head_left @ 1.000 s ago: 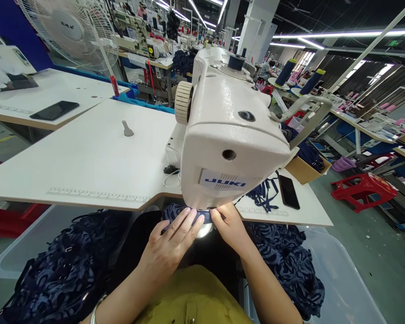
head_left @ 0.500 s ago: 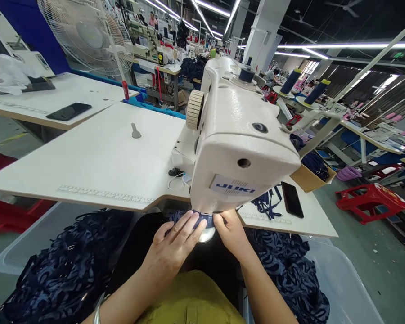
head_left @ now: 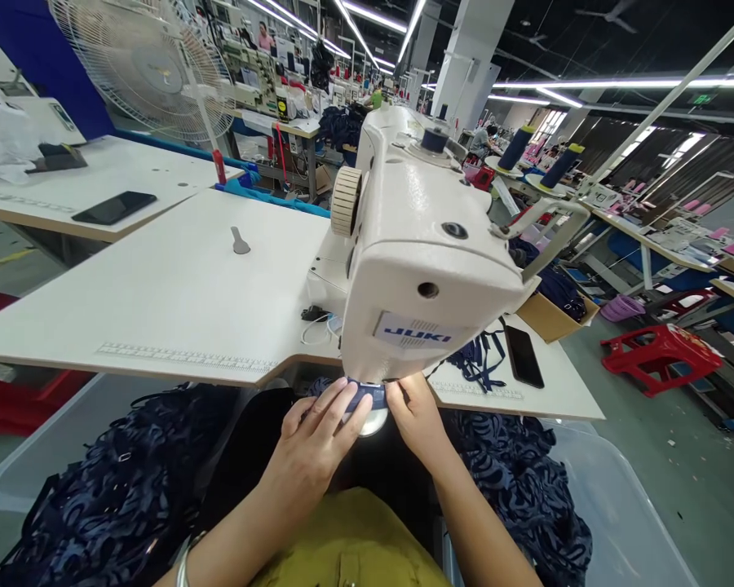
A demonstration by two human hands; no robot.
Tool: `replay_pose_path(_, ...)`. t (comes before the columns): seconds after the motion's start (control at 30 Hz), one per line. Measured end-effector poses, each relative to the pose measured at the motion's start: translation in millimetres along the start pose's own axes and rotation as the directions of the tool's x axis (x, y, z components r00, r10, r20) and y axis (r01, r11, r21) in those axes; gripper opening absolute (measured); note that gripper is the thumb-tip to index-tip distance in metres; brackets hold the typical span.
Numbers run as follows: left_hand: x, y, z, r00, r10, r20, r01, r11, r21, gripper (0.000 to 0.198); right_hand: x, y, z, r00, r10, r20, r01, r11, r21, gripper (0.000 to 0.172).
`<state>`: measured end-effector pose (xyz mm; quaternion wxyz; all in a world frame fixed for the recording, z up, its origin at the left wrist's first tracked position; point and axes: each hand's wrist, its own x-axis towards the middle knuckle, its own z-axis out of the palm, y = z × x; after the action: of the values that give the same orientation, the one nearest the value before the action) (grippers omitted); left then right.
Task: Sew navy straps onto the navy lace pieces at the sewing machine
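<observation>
A white sewing machine (head_left: 431,196) stands before the person, and the label (head_left: 413,333) on its near face reads "JUKI" in blue capitals; the finer lines printed around the name are too small to read. The navy cloth (head_left: 378,397) lies directly under the machine's head, partly hidden by it and by the hands. The left hand (head_left: 315,432) is laid over the cloth with its fingers stretched out and the thumb spread away from them. The right hand (head_left: 417,416) has its thumb and forefinger closed on the cloth's right edge, just below the machine's head; its other fingers are mostly hidden.

Left of the machine, the tabletop (head_left: 189,297) bears a printed ruler scale (head_left: 187,356) along its near edge, its figures illegible. A second scale (head_left: 483,391) shows to the machine's right, near some navy straps (head_left: 478,361) and a dark phone (head_left: 524,356). A small metal piece (head_left: 240,241) lies left of the machine's handwheel (head_left: 346,201). Farther left and behind the machine stands a fan (head_left: 150,73), the mark on its hub blurred. Below the machine, heaps of patterned navy fabric (head_left: 122,481) flank the person.
</observation>
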<state>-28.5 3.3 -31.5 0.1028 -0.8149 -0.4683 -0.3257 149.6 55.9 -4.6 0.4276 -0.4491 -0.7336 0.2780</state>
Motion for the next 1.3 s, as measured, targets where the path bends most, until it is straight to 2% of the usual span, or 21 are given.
replay_pose_path(0.13,3,1,0.1,1.0,0.008,-0.003,-0.008,1.0,-0.012,0.04,-4,1,3,0.994,0.063,-0.088,-0.063,0.998,0.006,0.012)
replay_pose_path(0.2,5,1,0.8,1.0,0.017,-0.006,-0.017,1.0,-0.024,0.041,-5,1,3,0.989,0.119,-0.084,-0.117,0.993,0.027,0.011)
replay_pose_path(0.37,1,1,-7.2,0.995,0.1,0.008,-0.099,0.993,-0.061,0.041,-14,-13,-10,0.949,0.307,0.065,-0.303,0.951,-0.069,0.017)
replay_pose_path(0.43,-3,2,-15.3,0.99,0.144,0.01,-0.14,0.979,-0.151,0.043,-22,-24,-21,0.937,0.302,0.177,-0.273,0.947,-0.17,0.019)
replay_pose_path(0.47,-5,3,-19.7,0.987,0.161,0.011,-0.154,0.963,-0.222,0.045,-26,-31,-26,0.938,0.243,0.248,-0.196,0.96,-0.199,0.023)
replay_pose_path(0.53,-6,6,-27.4,0.981,0.188,0.051,-0.15,0.897,-0.416,0.046,-34,-46,-35,0.921,0.017,0.39,0.052,0.985,-0.164,0.027)
replay_pose_path(0.6,-4,9,-31.5,0.948,0.25,0.198,-0.069,0.768,-0.637,0.044,-41,-60,-41,0.824,-0.25,0.508,0.289,0.957,0.003,0.024)
replay_pose_path(0.63,-1,10,-31.6,0.913,0.298,0.279,-0.012,0.703,-0.711,0.049,-44,-66,-43,0.771,-0.344,0.536,0.356,0.931,0.086,0.021)
replay_pose_path(0.67,1,11,-30.5,0.876,0.336,0.345,0.041,0.661,-0.75,0.055,-46,-70,-45,0.743,-0.402,0.535,0.39,0.91,0.143,0.019)
replay_pose_path(0.7,3,11,-28.4,0.852,0.342,0.395,0.087,0.653,-0.752,0.059,-49,-72,-48,0.754,-0.424,0.502,0.4,0.902,0.161,0.017)
replay_pose_path(0.8,3,3,-20.6,0.835,0.177,0.521,0.261,0.705,-0.659,0.058,-56,-63,-56,0.918,-0.318,0.238,0.316,0.948,0.045,0.014)
replay_pose_path(0.83,1,-2,-18.8,0.804,0.102,0.586,0.369,0.688,-0.625,0.056,-57,-56,-58,0.959,-0.254,0.126,0.253,0.967,0.023,0.014)
replay_pose_path(0.9,-6,-15,-17.9,0.682,0.018,0.731,0.592,0.574,-0.566,0.057,-59,-39,-64,0.99,-0.088,-0.107,0.093,0.995,0.037,0.015)
replay_pose_path(0.93,-10,-22,-18.6,0.616,0.021,0.787,0.672,0.507,-0.54,0.058,-58,-29,-66,0.971,0.004,-0.238,0.014,0.997,0.071,0.014)
replay_pose_path(0.97,-14,-32,-19.9,0.557,0.039,0.83,0.728,0.458,-0.51,0.058,-57,-20,-69,0.924,0.101,-0.37,-0.06,0.991,0.121,0.01)
replay_pose_path(1.03,-25,-54,-24.1,0.469,0.073,0.88,0.783,0.428,-0.452,0.057,-52,-3,-77,0.769,0.285,-0.572,-0.158,0.952,0.262,0.009)
replay_pose_path(1.07,-31,-68,-27.1,0.428,0.072,0.901,0.795,0.444,-0.413,0.055,-48,4,-82,0.694,0.36,-0.623,-0.165,0.923,0.348,0.013)
replay_pose_path(1.1,-38,-83,-31.0,0.403,0.028,0.915,0.809,0.456,-0.371,0.052,-44,12,-88,0.632,0.42,-0.651,-0.146,0.89,0.433,0.017)
replay_pose_path(1.2,-60,-126,-48.9,0.399,-0.116,0.909,0.824,0.48,-0.301,0.042,-36,30,-108,0.492,0.542,-0.682,-0.017,0.789,0.614,0.018)
replay_pose_path(1.27,-75,-148,-64.5,0.367,-0.221,0.904,0.861,0.448,-0.24,0.037,-35,39,-118,0.438,0.596,-0.673,0.029,0.739,0.673,0.016)
replay_pose_path(1.3,-81,-155,-72.1,0.371,-0.317,0.873,0.88,0.421,-0.221,0.035,-35,42,-121,0.425,0.62,-0.66,0.04,0.716,0.697,0.016)
